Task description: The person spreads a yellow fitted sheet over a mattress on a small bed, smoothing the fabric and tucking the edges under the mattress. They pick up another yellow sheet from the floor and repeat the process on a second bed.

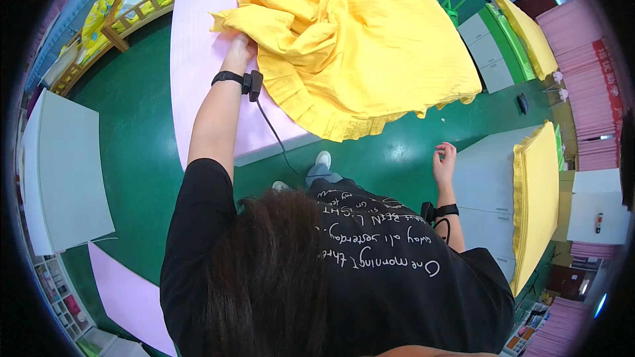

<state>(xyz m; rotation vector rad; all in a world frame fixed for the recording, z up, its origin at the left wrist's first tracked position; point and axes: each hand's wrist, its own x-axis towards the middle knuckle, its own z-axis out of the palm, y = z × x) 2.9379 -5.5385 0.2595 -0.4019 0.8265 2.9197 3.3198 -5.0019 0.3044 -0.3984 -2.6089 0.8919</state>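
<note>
A large yellow ruffled cloth (390,46) lies bunched in folds over a pale lilac table (198,0), and its frilled edge hangs past the near right side. My left hand (242,46) grips the cloth near its left corner; the fingers are mostly hidden beneath the fabric. Out to the right, my right hand (445,153) hangs over the floor beside a white cabinet, away from the cloth. Its fingers are loosely bent and apart, with nothing in them. Each wrist wears a black strap with a small device and cable.
White cabinets (476,178) stand on the right, one topped with yellow ruffled fabric (534,205). To the left are a white panel-like surface (66,172) and wooden-railed cots (122,30) with yellow bedding. Another lilac surface (129,291) lies behind at left. The floor (132,112) is green.
</note>
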